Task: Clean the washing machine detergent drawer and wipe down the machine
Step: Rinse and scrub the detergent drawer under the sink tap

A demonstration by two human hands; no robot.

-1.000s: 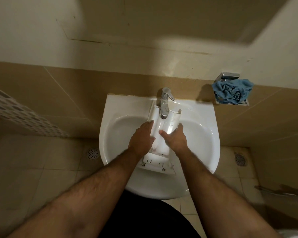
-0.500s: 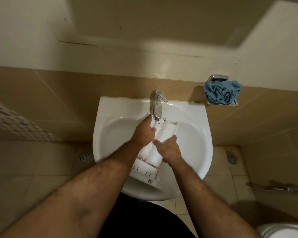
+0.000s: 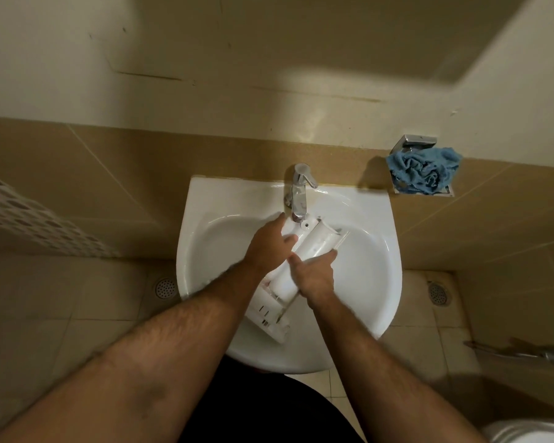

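Beige wall tiles back a cream-painted upper wall, and pale floor tiles run below with a round floor drain left of the basin. Mounted on that wall, the white sink fills the middle, its chrome tap at the rear rim. Over the bowl the white detergent drawer lies slanted, its far end just under the spout and its near end toward the front rim. From the left, the left hand holds the drawer's upper part, fingers curled round its edge. Lower down, the right hand has its grip wrapped on the drawer's middle, thumb across the top. Right of the tap, a crumpled blue cloth sits in a metal wall holder.
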